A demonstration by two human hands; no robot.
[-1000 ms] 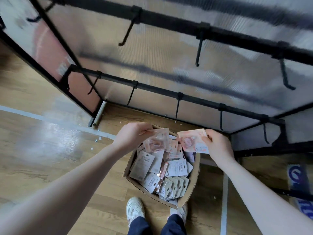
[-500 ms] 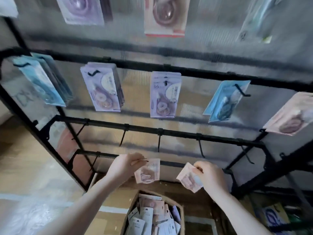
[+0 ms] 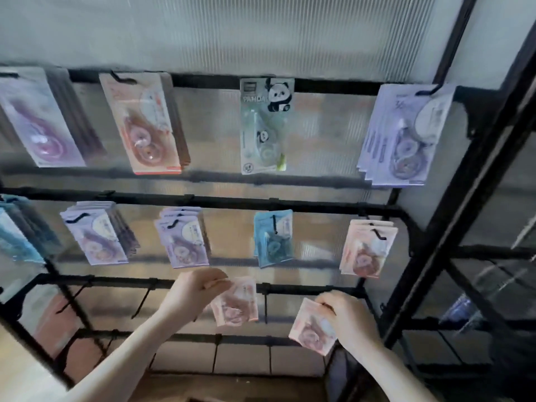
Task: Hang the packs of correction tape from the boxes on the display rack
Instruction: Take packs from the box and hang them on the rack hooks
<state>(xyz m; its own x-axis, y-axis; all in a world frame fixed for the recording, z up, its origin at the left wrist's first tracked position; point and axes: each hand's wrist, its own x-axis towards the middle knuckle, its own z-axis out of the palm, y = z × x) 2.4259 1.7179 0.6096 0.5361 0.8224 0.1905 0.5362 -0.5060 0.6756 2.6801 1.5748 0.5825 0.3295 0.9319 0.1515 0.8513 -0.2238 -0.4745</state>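
Observation:
My left hand [image 3: 193, 291] pinches the top of a pink pack of correction tape [image 3: 236, 303], which hangs in front of the third bar of the black display rack [image 3: 232, 203]. My right hand [image 3: 346, 317] grips a second pink pack [image 3: 309, 329], lower and to the right, tilted. A bunch of matching pink packs [image 3: 367, 250] hangs on the right-most hook of the second bar, above my right hand. The box of packs is out of view.
Purple packs [image 3: 98, 236], blue packs [image 3: 272, 239] and a panda pack [image 3: 264, 126] hang on the two upper bars. Bare black hooks [image 3: 265, 303] stick out from the third bar. A thick black frame post [image 3: 452, 221] runs diagonally at the right.
My view has swung up from the box on the floor to the rack. Both hands have risen with their pink packs to the third bar.

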